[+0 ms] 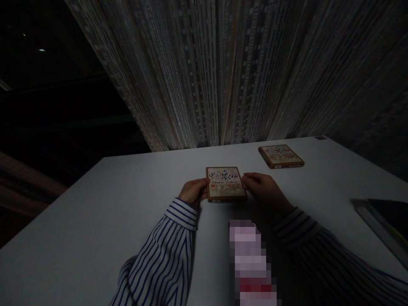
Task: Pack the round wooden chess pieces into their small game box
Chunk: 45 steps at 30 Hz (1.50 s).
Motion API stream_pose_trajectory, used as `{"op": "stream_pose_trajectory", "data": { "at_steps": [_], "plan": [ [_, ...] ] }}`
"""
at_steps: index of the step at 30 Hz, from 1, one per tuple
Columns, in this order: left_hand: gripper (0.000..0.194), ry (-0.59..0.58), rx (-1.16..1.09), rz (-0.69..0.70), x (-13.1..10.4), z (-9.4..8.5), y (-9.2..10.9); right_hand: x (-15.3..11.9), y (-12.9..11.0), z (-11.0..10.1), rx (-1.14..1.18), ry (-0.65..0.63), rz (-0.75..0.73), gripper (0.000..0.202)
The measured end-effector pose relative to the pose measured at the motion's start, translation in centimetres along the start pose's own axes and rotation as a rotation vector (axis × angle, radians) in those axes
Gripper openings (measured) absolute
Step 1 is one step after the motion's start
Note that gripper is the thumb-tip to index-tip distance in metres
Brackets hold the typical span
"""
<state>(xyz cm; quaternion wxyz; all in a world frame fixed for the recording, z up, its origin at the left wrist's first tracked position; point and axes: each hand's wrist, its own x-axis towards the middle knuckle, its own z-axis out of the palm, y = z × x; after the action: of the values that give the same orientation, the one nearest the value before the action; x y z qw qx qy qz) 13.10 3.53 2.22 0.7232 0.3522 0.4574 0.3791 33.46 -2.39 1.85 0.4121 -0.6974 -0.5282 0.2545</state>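
Note:
A flat square Chinese chess box [225,183] with a brown edge and a printed cover is between my two hands, over the white table [134,212]. My left hand [194,190] is closed on its left edge, fingertips at the side. On the opposite edge, the fingers of my right hand [263,187] are pinched together at the box's right side. Both hands come out of blue-and-white striped sleeves. The box faces up with its lettering upright to me. Its underside is hidden.
A second, similar box [281,156] lies farther back on the right. A dark flat object [389,221] sits at the right edge. Near the front middle is a pixelated, pinkish long object [251,259]. String curtains [216,76] hang behind the table. A small dark item [320,137] lies at the back right corner.

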Motion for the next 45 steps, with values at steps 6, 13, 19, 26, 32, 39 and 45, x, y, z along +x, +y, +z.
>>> {"op": "stream_pose_trajectory", "data": {
  "at_steps": [6,13,19,26,32,39,45],
  "plan": [
    [0.019,-0.064,-0.017,-0.019,-0.2,0.1,0.2,0.2,-0.1,0.2,0.554,-0.222,0.212,0.021],
    [0.021,-0.072,-0.002,-0.027,-0.6,0.3,0.3,-0.4,-1.2,-0.6,0.824,-0.370,0.326,0.018],
    [0.021,-0.070,-0.002,-0.033,-0.8,0.2,0.4,-0.2,-0.8,-0.4,0.933,-0.400,0.363,0.017],
    [0.024,-0.116,-0.062,-0.044,-0.5,0.1,0.2,-0.3,-1.0,-0.4,0.947,-0.358,0.358,0.016],
    [0.023,-0.158,-0.072,-0.045,-0.4,0.0,0.1,-0.2,-1.2,-0.3,0.965,-0.330,0.362,0.016],
    [0.019,-0.082,-0.071,-0.053,-0.8,0.3,0.2,0.0,-0.5,-0.2,0.924,-0.347,0.355,0.015],
    [0.018,-0.035,-0.092,-0.043,-1.1,0.8,0.4,-0.3,-1.0,-0.2,0.925,-0.350,0.380,0.014]
  ]
}}
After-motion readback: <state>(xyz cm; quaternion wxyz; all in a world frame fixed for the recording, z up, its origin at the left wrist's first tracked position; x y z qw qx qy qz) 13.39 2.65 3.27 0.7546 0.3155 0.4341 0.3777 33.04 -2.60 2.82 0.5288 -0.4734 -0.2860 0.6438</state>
